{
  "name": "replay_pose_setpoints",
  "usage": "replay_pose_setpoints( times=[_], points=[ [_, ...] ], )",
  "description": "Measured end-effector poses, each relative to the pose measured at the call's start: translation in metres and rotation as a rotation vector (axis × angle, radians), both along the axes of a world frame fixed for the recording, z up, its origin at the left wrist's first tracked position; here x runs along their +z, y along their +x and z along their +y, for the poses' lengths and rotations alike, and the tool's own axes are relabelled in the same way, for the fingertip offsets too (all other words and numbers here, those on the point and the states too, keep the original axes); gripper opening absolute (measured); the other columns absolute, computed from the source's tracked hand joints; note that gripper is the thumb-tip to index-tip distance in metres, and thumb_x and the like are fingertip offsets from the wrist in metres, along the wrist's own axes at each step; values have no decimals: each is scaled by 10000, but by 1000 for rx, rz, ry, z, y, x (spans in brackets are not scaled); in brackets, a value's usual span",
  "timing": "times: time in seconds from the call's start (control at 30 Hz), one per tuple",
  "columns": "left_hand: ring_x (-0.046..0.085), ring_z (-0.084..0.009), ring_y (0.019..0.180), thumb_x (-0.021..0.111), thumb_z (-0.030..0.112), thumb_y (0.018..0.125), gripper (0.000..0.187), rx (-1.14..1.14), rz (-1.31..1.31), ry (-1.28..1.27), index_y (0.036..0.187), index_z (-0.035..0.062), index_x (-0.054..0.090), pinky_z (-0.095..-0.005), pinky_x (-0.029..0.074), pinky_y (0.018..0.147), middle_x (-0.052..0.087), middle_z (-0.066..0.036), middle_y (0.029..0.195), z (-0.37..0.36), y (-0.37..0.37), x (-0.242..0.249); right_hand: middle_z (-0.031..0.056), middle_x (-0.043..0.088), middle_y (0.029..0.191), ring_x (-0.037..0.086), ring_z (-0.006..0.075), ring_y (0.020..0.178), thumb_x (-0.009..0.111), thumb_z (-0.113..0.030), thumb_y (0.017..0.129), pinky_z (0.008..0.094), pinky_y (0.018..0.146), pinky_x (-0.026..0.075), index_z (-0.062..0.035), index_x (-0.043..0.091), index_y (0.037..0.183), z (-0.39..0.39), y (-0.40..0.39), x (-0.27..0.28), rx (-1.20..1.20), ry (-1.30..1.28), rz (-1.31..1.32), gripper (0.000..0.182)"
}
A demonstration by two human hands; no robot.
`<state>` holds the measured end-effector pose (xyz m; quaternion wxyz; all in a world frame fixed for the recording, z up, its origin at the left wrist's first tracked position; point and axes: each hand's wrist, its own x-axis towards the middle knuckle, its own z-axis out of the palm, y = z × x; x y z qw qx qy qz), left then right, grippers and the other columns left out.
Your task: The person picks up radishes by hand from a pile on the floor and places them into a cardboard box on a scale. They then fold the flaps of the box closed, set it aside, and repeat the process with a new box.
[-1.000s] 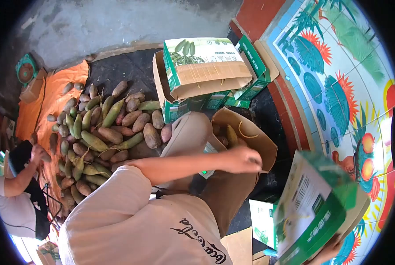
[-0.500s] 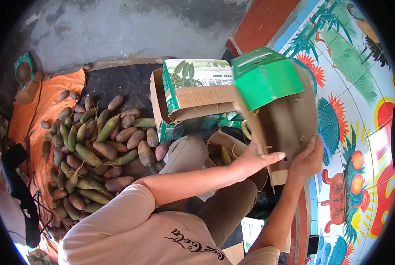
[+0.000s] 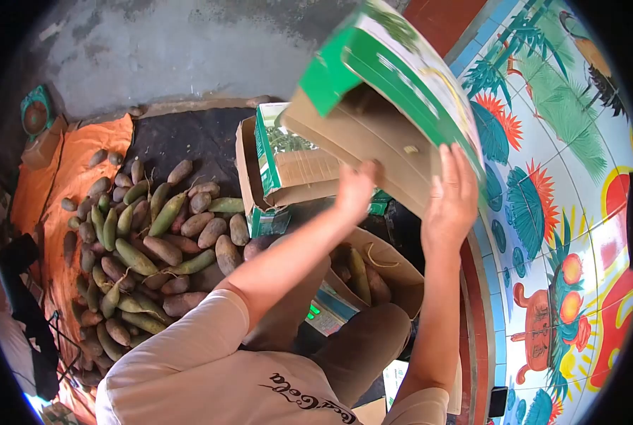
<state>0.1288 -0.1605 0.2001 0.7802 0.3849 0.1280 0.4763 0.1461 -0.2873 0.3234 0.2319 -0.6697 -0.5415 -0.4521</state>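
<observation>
A green-and-white printed cardboard box (image 3: 394, 142) is lifted in front of me, tilted, with its open brown inside toward me. My left hand (image 3: 359, 190) is at its lower edge, fingers closed on the cardboard and a little blurred. My right hand (image 3: 451, 195) grips its right side, fingers lying along the wall. Below, near my knees, an open carton (image 3: 398, 280) holds several long green and brown tubers (image 3: 359, 275). A digital scale (image 3: 323, 316) with lit green digits shows beside that carton. Another printed box (image 3: 267, 152) stands behind, partly hidden by the raised one.
A large heap of green and reddish-brown tubers (image 3: 162, 249) covers the ground on my left, on a dark sheet and an orange cloth (image 3: 104, 145). A green dial scale (image 3: 37, 111) stands at the far left. A painted tile wall (image 3: 543, 234) closes off the right.
The box has moved up and left and tilted over, showing more of its printed side. Both hands have moved up with it. The scale and the carton by my knees are more visible.
</observation>
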Motion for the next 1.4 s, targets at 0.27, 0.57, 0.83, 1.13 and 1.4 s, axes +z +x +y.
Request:
replay_pose_setpoints(
  times=[0.27, 0.57, 0.83, 1.13, 1.4],
  points=[
    [576, -321, 1034, 369, 130, 973, 340, -236, 224, -408, 1270, -37, 359, -379, 551, 811, 498, -212, 1208, 100, 4, -73, 138, 583, 1093, 576, 311, 980, 643, 0, 732, 477, 917, 440, -39, 620, 1035, -38, -3, -85, 93, -172, 143, 306],
    [542, -313, 1117, 365, 343, 992, 499, -534, 344, -415, 1295, -53, 362, -345, 514, 857, 484, -250, 1266, 86, -4, -101, 130, 629, 949, 597, 310, 888, 615, -22, 768, 410, 822, 473, -26, 634, 921, -134, -8, -145, -112, -210, 436, 154],
    [527, -335, 1137, 442, 302, 960, 486, -640, 453, -315, 1279, -60, 389, -414, 468, 925, 492, -243, 1264, 78, -25, -109, 119, 632, 884, 589, 319, 809, 597, -60, 797, 408, 740, 466, -38, 617, 838, -196, -5, -198, -279, -243, 602, 51],
    [570, -271, 1052, 606, 264, 865, 376, -631, 750, 133, 1152, 38, 513, -418, 477, 867, 574, -140, 1146, 37, -61, -78, 125, 614, 775, 592, 332, 741, 600, -125, 809, 420, 698, 458, -57, 620, 790, -208, 12, -250, -322, -276, 694, 73],
    [555, -320, 1065, 680, 139, 741, 359, -728, 1116, 1503, 1094, 109, 626, -427, 406, 954, 604, -142, 1095, -26, -59, -108, 105, 634, 726, 620, 303, 741, 592, -262, 832, 406, 721, 472, -84, 636, 717, -209, 24, -302, -395, -589, 698, 216]
  ],
)
